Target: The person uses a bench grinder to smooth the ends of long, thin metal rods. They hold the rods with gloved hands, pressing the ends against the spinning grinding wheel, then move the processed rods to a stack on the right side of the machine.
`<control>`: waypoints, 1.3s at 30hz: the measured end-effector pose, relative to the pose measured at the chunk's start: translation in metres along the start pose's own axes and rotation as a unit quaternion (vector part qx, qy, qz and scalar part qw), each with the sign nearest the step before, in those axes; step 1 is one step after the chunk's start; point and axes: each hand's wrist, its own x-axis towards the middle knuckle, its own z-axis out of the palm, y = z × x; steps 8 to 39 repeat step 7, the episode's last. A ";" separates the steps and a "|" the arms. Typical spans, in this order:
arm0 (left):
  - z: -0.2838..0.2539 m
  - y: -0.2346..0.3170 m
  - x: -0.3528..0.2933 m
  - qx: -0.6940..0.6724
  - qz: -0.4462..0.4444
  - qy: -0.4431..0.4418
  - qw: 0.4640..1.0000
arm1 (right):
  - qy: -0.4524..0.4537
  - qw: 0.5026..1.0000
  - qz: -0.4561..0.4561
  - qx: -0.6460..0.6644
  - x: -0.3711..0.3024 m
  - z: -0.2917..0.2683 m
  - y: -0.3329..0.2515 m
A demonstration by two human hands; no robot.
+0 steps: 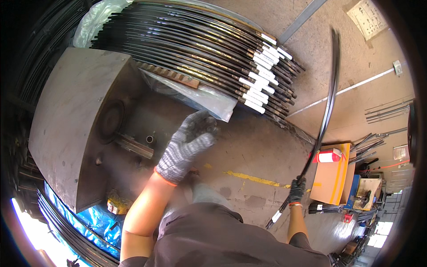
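My left hand [189,142], in a grey-and-white striped work glove with an orange cuff, is raised in front of me. Its fingers are loosely bent, the thumb stands apart, and nothing shows in it. Out to the right, my right hand [296,190] in a dark glove is closed around long thin black rods [327,107]. They rise far above the hand, and their lower end carries a white label [277,216]. Beyond my left hand lies a large stack of black rods [191,49], many with white labels [260,84] near their right ends.
A big grey metal machine housing [80,102] stands at left, with a small pipe piece [150,139] beside it. Clear plastic sheeting [218,102] edges the stack. At right are a cardboard box [327,184] and a red-and-white container [328,155]. A yellow line [253,178] crosses the floor.
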 end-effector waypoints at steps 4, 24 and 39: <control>-0.035 -0.024 -0.020 -0.030 -0.055 0.079 0.995 | -0.053 0.916 0.107 -0.383 0.035 -0.035 0.073; -0.066 -0.040 -0.041 -0.050 -0.097 0.151 0.982 | -0.231 0.864 0.184 -0.407 0.074 -0.026 0.072; -0.066 -0.040 -0.041 -0.050 -0.097 0.151 0.982 | -0.231 0.864 0.184 -0.407 0.074 -0.026 0.072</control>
